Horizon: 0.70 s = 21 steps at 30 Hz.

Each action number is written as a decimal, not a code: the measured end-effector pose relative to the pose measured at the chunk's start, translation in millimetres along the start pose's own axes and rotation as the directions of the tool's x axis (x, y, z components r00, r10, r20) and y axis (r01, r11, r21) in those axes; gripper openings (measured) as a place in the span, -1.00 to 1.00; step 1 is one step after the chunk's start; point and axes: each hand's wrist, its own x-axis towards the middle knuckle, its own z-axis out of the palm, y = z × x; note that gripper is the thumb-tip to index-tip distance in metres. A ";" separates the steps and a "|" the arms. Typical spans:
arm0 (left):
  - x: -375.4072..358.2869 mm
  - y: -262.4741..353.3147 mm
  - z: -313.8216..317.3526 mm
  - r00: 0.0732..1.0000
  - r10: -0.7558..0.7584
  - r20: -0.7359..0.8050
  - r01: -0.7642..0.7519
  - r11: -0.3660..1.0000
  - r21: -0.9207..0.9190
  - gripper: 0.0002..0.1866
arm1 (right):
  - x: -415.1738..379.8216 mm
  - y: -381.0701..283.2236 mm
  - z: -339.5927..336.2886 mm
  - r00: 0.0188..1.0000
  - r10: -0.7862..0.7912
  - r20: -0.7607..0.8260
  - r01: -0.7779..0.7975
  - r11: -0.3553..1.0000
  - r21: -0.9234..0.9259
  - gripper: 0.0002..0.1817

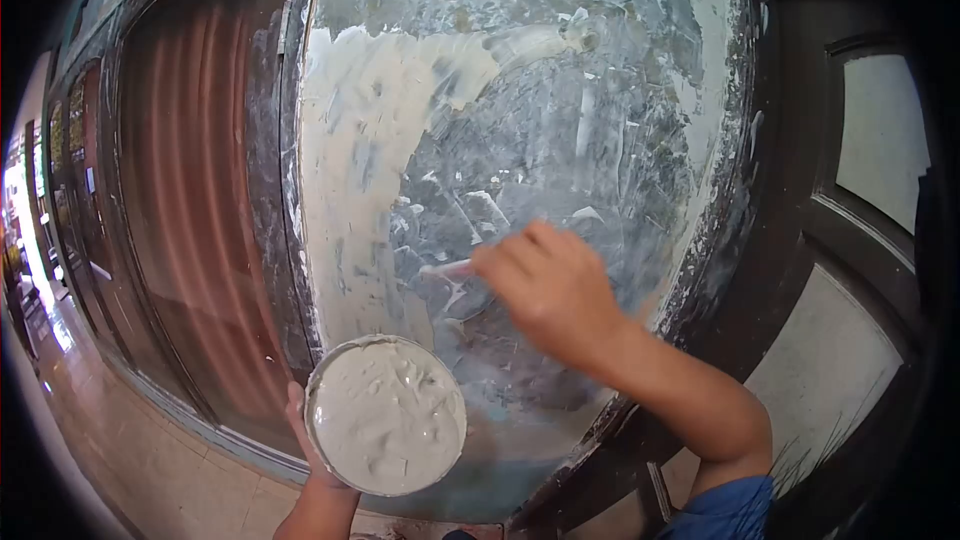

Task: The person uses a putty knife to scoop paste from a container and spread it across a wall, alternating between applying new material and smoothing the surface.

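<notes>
My left hand (313, 460) is wrapped around the lower left side of a round tub of off-white putty (385, 420), holding it up with its open top towards me. Thick, wet and uneven, the putty nearly reaches the rim. In my right hand (545, 285) is a small flat putty knife (450, 268), slightly blurred, whose edge is at the wall panel (560, 150). My fingers hide its handle. Cream putty covers the panel's left side and an arc above; grey, patchy surface shows in the middle.
Left of the panel stands a dark-framed glass window (190, 180) with a reddish-brown curtain behind it. A dark door with pale panels (885, 140) is on the right. Tiled floor (170, 440) runs along the lower left.
</notes>
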 end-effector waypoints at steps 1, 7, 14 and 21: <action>-0.1 2.7 0.0 1.000 0.002 -0.003 -0.002 1.000 0.001 -0.01 | 6.5 9.2 5.9 0.987 0.150 -0.053 -0.143 0.983 0.113 -0.80; 1.2 13.4 -12.3 0.994 0.058 -0.090 -0.073 0.981 -0.179 0.05 | 56.4 57.2 13.3 0.799 0.597 0.072 -0.587 0.748 0.311 -0.81; -1.8 23.9 -15.3 0.993 0.074 -0.097 -0.091 0.977 -0.193 0.05 | 83.0 88.0 36.2 0.677 0.718 0.159 -0.723 0.609 0.325 -0.75; -1.5 26.6 -17.0 0.989 0.121 -0.085 -0.129 0.986 -0.101 0.01 | 91.8 104.4 35.3 0.602 0.786 0.139 -0.780 0.541 0.316 -0.75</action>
